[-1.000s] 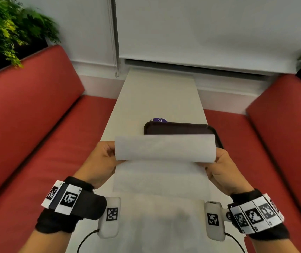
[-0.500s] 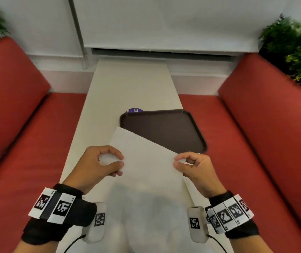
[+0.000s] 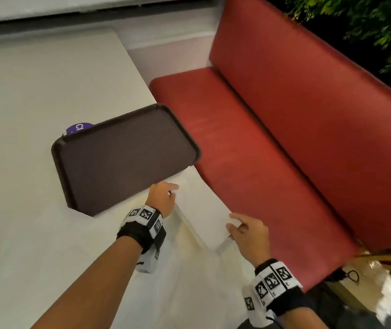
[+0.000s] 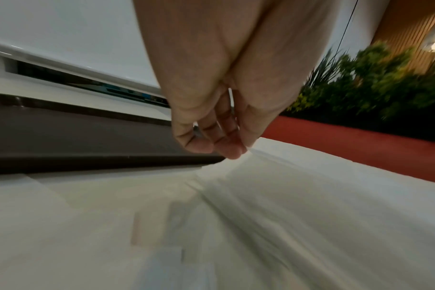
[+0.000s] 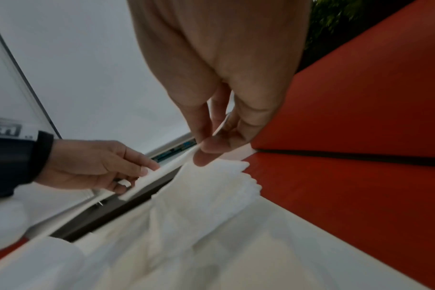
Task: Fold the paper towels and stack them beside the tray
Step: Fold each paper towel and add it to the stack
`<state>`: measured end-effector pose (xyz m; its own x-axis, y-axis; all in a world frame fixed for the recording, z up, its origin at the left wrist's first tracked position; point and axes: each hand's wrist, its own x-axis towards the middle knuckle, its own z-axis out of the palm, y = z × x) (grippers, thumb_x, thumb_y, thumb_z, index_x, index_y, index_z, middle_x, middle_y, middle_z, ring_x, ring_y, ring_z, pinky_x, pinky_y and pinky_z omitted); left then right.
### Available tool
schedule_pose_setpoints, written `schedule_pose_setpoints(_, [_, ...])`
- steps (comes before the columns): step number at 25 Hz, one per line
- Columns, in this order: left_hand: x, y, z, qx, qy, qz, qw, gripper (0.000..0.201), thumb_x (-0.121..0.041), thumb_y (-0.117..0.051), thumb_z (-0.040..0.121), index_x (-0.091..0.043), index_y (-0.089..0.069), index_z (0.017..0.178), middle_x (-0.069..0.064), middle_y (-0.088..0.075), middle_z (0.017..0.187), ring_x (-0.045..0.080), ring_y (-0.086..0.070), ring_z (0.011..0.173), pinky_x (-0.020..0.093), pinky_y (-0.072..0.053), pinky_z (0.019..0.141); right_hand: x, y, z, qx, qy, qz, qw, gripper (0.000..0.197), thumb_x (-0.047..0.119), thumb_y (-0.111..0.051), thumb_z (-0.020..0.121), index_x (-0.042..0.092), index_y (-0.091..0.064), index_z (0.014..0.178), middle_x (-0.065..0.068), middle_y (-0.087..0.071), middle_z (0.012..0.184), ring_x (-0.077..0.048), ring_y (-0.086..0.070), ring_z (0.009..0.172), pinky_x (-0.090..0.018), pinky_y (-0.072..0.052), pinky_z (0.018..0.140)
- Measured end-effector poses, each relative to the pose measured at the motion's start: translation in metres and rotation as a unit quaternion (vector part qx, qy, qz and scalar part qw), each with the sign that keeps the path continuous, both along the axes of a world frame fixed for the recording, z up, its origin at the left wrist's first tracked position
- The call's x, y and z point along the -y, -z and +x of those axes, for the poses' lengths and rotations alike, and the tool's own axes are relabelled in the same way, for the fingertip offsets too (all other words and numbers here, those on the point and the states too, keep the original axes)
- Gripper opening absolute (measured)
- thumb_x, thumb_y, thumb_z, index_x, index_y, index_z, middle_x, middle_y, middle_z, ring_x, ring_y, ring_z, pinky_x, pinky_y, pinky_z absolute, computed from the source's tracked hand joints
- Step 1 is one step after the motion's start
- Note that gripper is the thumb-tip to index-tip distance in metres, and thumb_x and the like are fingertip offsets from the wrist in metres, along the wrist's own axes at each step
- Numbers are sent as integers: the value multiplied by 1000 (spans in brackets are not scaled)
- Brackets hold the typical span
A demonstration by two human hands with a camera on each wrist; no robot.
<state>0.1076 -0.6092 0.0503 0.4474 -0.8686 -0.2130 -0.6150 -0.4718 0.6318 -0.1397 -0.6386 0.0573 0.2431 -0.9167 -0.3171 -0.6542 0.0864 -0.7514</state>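
A folded white paper towel (image 3: 204, 205) hangs just above the table's right edge, on the near right side of the dark brown tray (image 3: 123, 157). My left hand (image 3: 166, 193) pinches its far end beside the tray's corner. My right hand (image 3: 239, 226) pinches its near end. In the right wrist view the right hand (image 5: 201, 153) and left hand (image 5: 142, 170) hold the towel (image 5: 166, 166) stretched between them, over a stack of folded towels (image 5: 211, 196). The left wrist view shows the left hand's fingertips (image 4: 226, 149) low over white paper (image 4: 311, 186) by the tray (image 4: 75, 133).
The white table (image 3: 35, 91) runs away to the left. A purple disc (image 3: 79, 127) peeks from behind the tray. A red bench (image 3: 261, 150) lies right beside the table edge, plants (image 3: 367, 20) behind it. More loose white paper (image 5: 137, 255) lies on the table near me.
Both hands finished folding the towel in front of me and carried it right, down to the table edge beside the tray. My view swung right with them.
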Motion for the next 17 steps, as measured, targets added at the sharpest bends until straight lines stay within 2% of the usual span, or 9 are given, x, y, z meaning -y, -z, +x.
schedule_pose_setpoints(1, [9,8,1,11,13,35,999,33,-6,-49,90,-8,-61,121,14,-63,119,30,-58,107,31,-41,98,8,8,4,-20,-16,9,1000,23,20,-67,86,26,-69,108,2,-67,61,-14,-68,72,-23,-53,84])
schedule_pose_setpoints(3, [21,17,0,40,48,136,989,42,-14,-48,93,-16,-47,135,17,-50,129,33,-50,118,39,-38,103,15,17,10,-73,-75,46,993,34,25,-59,92,25,-59,126,2,-66,69,-18,-63,87,-16,-47,88])
schedule_pose_setpoints(5, [17,10,-1,62,42,185,980,47,-24,-49,93,-30,-39,139,15,-37,132,35,-44,120,47,-37,103,13,14,7,-178,-149,40,972,47,37,-51,94,34,-41,140,-2,-66,90,-25,-56,100,-28,-45,93])
schedule_pose_setpoints(7, [-12,-13,7,39,-17,100,994,44,-27,-53,91,-32,-46,134,11,-41,128,31,-47,114,42,-40,100,1,-2,1,-235,-181,-21,955,49,46,-48,94,41,-35,141,-1,-65,89,-23,-60,89,-35,-49,83])
schedule_pose_setpoints(9, [-72,-48,18,-33,-95,-23,995,31,-26,-57,90,-28,-59,120,1,-55,113,19,-58,97,28,-47,85,-19,-20,7,-192,-215,-41,957,48,45,-52,92,38,-41,138,5,-59,71,-13,-58,68,-31,-50,74])
schedule_pose_setpoints(11, [-150,-75,20,-92,-156,-46,982,15,-25,-60,87,-32,-66,100,-7,-66,91,8,-63,76,17,-48,66,-47,-26,31,-142,-306,-62,940,50,46,-56,90,32,-45,137,6,-64,89,-11,-58,82,-28,-49,84])
schedule_pose_setpoints(12, [-189,-78,17,-104,-180,-18,978,12,-25,-62,86,-35,-65,93,-8,-67,84,7,-63,70,15,-48,61,-61,-24,48,-124,-364,-73,920,55,49,-57,89,30,-44,138,3,-62,110,-13,-57,100,-30,-46,93])
schedule_pose_setpoints(14, [-258,-68,3,-131,-222,75,963,14,-25,-66,83,-38,-62,86,-5,-66,80,9,-63,67,14,-45,59,-84,-18,83,-139,-479,-82,863,70,54,-56,86,27,-31,146,-3,-36,146,-20,-38,132,-35,-33,108])
schedule_pose_setpoints(17, [-339,-45,-23,-181,-272,188,926,12,-30,-66,83,-36,-60,92,-4,-64,84,9,-63,71,15,-42,60,-110,-5,133,-218,-590,-84,773,89,57,-60,81,29,-11,150,-5,-5,158,-27,-11,143,-46,-17,113])
